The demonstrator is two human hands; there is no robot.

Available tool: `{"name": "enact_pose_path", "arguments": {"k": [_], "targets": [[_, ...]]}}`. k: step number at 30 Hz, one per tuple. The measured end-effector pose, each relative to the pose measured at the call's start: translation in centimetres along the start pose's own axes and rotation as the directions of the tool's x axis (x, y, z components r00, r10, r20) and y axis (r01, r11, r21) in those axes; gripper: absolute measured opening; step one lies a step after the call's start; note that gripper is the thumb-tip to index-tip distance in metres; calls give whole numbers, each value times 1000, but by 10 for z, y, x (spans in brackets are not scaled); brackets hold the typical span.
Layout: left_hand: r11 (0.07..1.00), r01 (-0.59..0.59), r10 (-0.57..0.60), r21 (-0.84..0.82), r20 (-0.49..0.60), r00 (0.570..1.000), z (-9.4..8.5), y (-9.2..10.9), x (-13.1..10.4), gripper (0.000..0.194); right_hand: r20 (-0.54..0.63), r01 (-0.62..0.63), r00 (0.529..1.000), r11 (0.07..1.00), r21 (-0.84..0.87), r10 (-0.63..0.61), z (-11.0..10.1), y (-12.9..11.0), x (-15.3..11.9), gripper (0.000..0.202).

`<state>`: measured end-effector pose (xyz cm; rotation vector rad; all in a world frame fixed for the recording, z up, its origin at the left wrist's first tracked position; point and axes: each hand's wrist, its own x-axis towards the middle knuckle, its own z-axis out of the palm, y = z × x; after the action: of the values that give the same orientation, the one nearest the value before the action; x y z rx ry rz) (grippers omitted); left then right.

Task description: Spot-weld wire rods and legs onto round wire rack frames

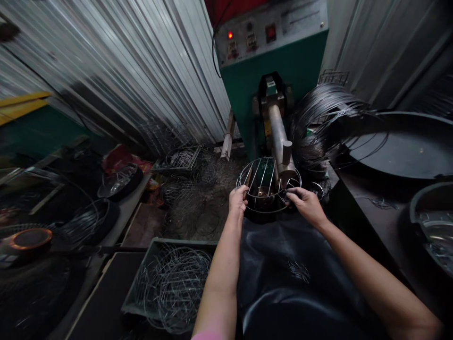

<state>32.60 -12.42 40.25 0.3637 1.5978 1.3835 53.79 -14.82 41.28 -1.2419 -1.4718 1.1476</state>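
A round wire rack [262, 175] with parallel bars is held under the tip of a thick metal welding arm [280, 134]. My left hand [239, 200] is closed on the rack's left rim. At the right side of the rack, close to the arm's tip, my right hand [304, 202] is closed in a pinch. What its fingertips hold is too small and dark to make out. Below the tip, a copper-coloured part [264, 194] shows through the bars. Several short wire pieces [298, 270] lie on the black apron [272, 255] over my lap.
The green machine [274, 61] stands ahead with a red light lit. A wire coil [318, 123] hangs right of it, beside a big round pan [399, 148]. A basin [421, 208] sits at right. Lower left, a green crate [133, 288] holds tangled wire rings.
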Motion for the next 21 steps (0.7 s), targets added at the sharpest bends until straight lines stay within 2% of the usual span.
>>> {"name": "enact_pose_path", "arguments": {"k": [6, 9, 10, 11, 12, 13, 14, 16, 18, 21], "targets": [[999, 24, -24, 28, -10, 1000, -6, -2, 0, 24, -48, 9, 999, 1000, -14, -10, -2, 1, -7, 31], [995, 91, -95, 47, 95, 991, -17, 3, 10, 35, -78, 83, 992, 970, -228, -103, -16, 18, -32, 29], [992, 112, -118, 55, 128, 985, -21, 6, 14, 39, -30, 93, 994, 943, -321, -108, -20, 27, -46, 26], [990, 125, -134, 66, 153, 979, -24, 10, 17, 42, 73, 105, 994, 906, -411, -82, -22, 38, -61, 20], [989, 128, -140, 79, 175, 974, -26, 14, 20, 43, 220, 125, 975, 861, -493, -16, -23, 50, -76, 15], [989, 117, -133, 94, 198, 971, -28, 16, 23, 43, 382, 154, 919, 803, -576, 98, -20, 63, -91, 12], [989, 95, -117, 110, 220, 968, -28, 18, 24, 42, 490, 196, 844, 726, -659, 217, -16, 76, -105, 10], [991, 46, -78, 127, 254, 964, -26, 16, 24, 40, 587, 332, 733, 571, -751, 345, -2, 96, -126, 13], [993, 21, -52, 117, 268, 962, -23, 11, 20, 40, 616, 419, 690, 485, -768, 379, 13, 108, -139, 16], [996, 15, -36, 83, 248, 968, -22, 4, 11, 41, 619, 439, 690, 463, -770, 376, 24, 109, -144, 18]]}}
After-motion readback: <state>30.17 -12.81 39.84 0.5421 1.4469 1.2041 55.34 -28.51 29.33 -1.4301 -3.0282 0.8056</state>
